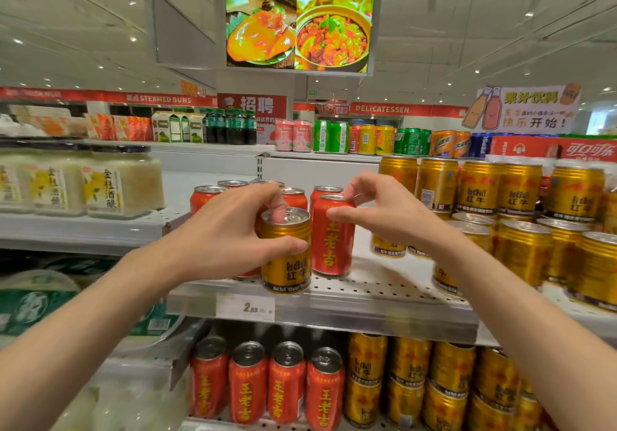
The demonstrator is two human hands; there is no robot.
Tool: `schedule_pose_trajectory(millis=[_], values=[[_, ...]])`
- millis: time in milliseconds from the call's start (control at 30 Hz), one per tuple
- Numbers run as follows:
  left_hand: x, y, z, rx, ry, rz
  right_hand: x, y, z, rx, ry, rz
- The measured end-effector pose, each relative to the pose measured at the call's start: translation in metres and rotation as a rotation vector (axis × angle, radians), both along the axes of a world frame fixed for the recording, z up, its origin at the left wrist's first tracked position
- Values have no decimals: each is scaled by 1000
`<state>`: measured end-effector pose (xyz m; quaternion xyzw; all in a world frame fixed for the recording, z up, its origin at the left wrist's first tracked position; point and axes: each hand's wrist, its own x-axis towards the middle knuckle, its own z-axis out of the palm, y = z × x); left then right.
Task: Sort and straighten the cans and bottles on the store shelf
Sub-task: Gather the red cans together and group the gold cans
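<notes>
My left hand (230,230) is shut on a gold Red Bull can (287,260) standing upright at the front edge of the middle shelf (367,300), thumb across its front and fingers on its top. Right beside it stands a red can with yellow characters (332,247); my right hand (377,210) grips it at the top rim, thumb on the front and fingers over the lid. Several more red cans (207,197) stand behind my hands. Stacked gold Red Bull cans (521,217) fill the shelf's right part.
The shelf below holds a row of red cans (267,387) on the left and stacked gold cans (434,384) on the right. Jars of pale rice product (110,183) sit on the left shelf. Mixed coloured cans (367,138) line the top shelf. A price tag (245,307) hangs on the shelf edge.
</notes>
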<state>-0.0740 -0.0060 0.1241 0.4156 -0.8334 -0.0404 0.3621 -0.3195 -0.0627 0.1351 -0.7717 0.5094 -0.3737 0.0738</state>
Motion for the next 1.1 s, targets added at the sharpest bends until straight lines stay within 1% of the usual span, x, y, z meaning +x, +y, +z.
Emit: schedule_pose_trajectory(millis=[167, 333, 400, 533, 700, 867, 1100], values=[[11, 3, -3, -9, 0, -17, 17, -6, -4, -32, 15, 9], [5, 2, -4, -5, 14, -36, 5, -2, -6, 20, 25, 44], [-3, -1, -4, -1, 8, -53, -8, 3, -8, -45, 101, 20], [-27, -6, -5, -9, 8, -109, -48, 20, -11, -210, 313, -107], [-72, -14, -3, -34, -7, -199, -101, 41, -24, -229, 470, -254], [-120, -37, -8, -91, -35, -172, -121, 54, -38, -214, 442, -256], [-164, -71, -27, -63, 40, -116, -134, 55, -38, -211, 408, -191]])
